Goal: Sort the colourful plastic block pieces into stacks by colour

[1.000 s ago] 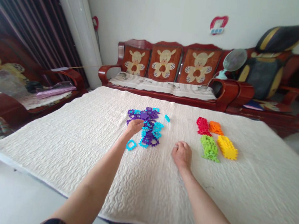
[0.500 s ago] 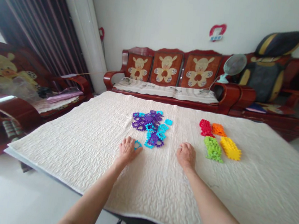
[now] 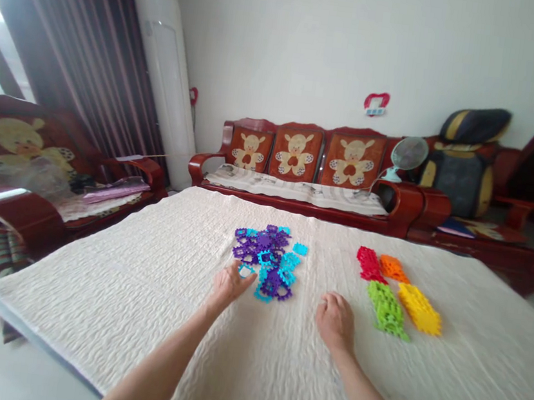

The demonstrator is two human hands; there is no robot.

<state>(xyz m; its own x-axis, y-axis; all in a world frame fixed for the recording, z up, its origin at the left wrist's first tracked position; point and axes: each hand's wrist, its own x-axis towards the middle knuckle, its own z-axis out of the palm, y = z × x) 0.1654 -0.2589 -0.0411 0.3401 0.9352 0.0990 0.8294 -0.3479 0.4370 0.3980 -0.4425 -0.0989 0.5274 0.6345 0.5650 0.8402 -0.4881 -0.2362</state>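
My left hand point(image 3: 231, 282) is at the near left edge of a mixed pile of purple pieces point(image 3: 263, 242) and light blue pieces point(image 3: 290, 262). Its fingers are on a light blue openwork piece point(image 3: 246, 271). My right hand point(image 3: 334, 317) rests on the quilted cover with its fingers curled in and nothing visible in them. To its right lie stacked groups of red pieces point(image 3: 367, 263), orange pieces point(image 3: 392, 267), green pieces point(image 3: 386, 309) and yellow pieces point(image 3: 420, 308).
A cream quilted cover point(image 3: 141, 269) lies over the table. Behind it stand a wooden sofa point(image 3: 395, 206) with bear cushions and a small fan point(image 3: 409, 154). At the left is a wooden armchair point(image 3: 153, 174) with plastic bags on it.
The head view has tilted up, so the table and pieces sit lower in the picture. My left hand has shifted slightly on the light blue piece. My right hand remains curled on the cover.
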